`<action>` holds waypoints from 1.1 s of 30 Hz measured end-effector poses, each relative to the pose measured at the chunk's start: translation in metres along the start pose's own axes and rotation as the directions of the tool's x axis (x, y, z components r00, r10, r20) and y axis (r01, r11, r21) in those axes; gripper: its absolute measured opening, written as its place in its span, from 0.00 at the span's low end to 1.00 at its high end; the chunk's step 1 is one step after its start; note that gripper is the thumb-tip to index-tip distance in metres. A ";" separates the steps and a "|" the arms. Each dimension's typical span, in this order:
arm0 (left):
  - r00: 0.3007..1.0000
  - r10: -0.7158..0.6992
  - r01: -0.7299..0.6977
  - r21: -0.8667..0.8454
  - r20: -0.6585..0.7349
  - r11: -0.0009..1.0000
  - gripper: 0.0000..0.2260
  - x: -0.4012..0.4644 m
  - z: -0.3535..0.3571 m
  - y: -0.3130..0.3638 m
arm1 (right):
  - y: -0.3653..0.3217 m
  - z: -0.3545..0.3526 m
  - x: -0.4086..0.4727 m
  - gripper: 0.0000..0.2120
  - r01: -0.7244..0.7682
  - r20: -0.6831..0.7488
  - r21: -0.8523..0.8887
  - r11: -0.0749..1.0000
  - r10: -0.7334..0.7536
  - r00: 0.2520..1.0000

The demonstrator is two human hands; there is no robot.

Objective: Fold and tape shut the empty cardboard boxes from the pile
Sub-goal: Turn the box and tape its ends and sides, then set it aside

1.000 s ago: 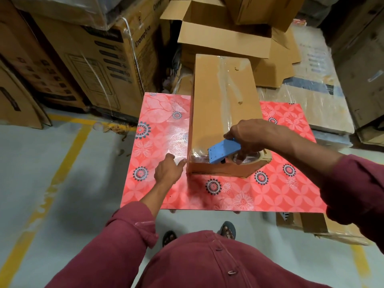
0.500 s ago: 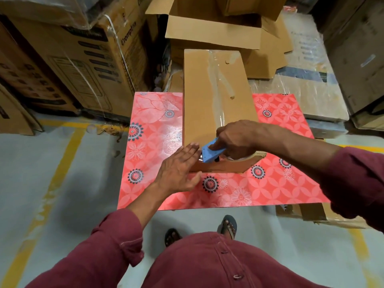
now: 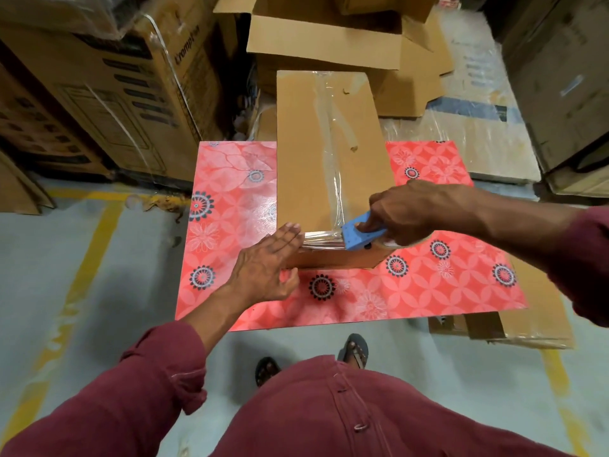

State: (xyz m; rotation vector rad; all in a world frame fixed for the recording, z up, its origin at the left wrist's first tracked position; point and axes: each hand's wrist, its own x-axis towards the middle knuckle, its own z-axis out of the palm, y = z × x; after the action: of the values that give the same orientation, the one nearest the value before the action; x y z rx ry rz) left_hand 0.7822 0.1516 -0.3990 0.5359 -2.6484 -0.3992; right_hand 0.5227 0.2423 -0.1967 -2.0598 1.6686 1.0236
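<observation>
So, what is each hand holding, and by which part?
The right hand grips the blue tape dispenser by its handle. The left hand holds nothing; its straight fingers press the cardboard box at its near edge.

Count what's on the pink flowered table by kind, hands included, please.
Cardboard box: 1
Blue tape dispenser: 1
Hands: 2, left hand and right hand
Total: 4

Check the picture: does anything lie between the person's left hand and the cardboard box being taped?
Nothing visible does. The left hand already rests with straight fingers against the near left corner of the long brown cardboard box, beside the right hand gripping the blue tape dispenser.
</observation>
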 end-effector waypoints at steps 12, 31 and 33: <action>1.000 -0.002 0.002 0.010 0.024 1.000 0.32 0.001 -0.001 0.001 | 0.052 0.056 -0.035 0.24 -0.103 0.014 0.152 0.983 0.102 0.995; 0.993 0.009 -0.035 0.224 0.118 0.974 0.36 0.069 0.035 0.109 | 0.114 0.128 -0.036 0.25 0.028 -0.154 0.320 0.947 0.023 0.988; 0.980 -0.052 0.008 0.225 0.192 0.974 0.40 0.082 0.054 0.129 | 0.116 0.128 -0.035 0.25 0.042 -0.160 0.306 0.951 0.008 0.987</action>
State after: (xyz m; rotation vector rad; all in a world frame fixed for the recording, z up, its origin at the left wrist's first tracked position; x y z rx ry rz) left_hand 0.6492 0.2418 -0.3741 0.6360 -2.8996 -0.1705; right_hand 0.3682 0.3159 -0.2396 -1.9840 1.7549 0.5577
